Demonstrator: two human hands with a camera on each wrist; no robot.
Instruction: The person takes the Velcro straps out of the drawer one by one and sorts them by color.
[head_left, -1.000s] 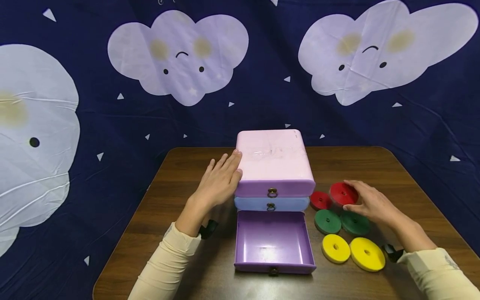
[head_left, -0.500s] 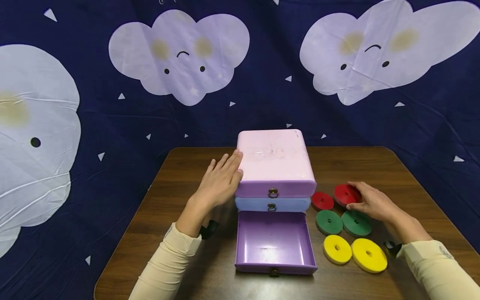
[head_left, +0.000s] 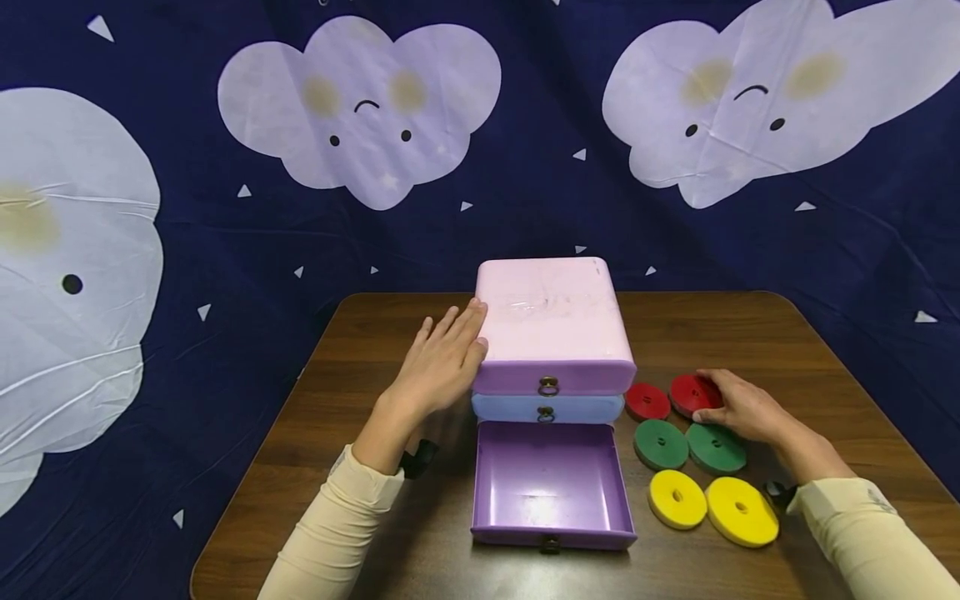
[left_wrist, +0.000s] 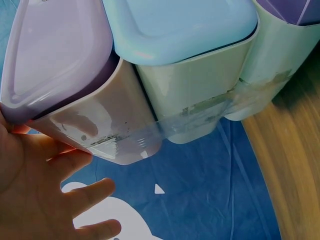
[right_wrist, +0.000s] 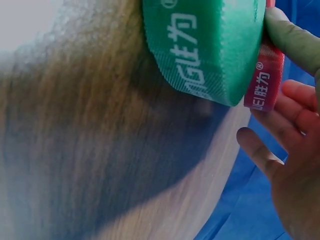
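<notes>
A small drawer cabinet with a pink top (head_left: 553, 308) stands mid-table, its bottom purple drawer (head_left: 551, 475) pulled out with nothing in it. My left hand (head_left: 442, 358) rests with extended fingers against the cabinet's left side; in the left wrist view the fingers (left_wrist: 90, 195) spread by the pinkish casing (left_wrist: 107, 120). On the right, my right hand (head_left: 750, 408) holds the larger red tape roll (head_left: 692, 395) between thumb and fingers, at the table. The right wrist view shows the thumb on this red roll (right_wrist: 266, 82), partly hidden behind a green roll (right_wrist: 210, 50).
Beside the held roll lies a smaller red roll (head_left: 647, 402). Two green rolls, larger (head_left: 716, 447) and smaller (head_left: 660, 444), and two yellow rolls, larger (head_left: 742, 511) and smaller (head_left: 677, 499), lie nearer. The blue drawer (head_left: 547, 407) is pushed in. A dark cloud-print cloth (head_left: 540, 192) hangs behind.
The larger red roll, tilted and slightly raised a second ago, has come down flat, with my right hand lowering along with it. My left hand stays against the cabinet.
</notes>
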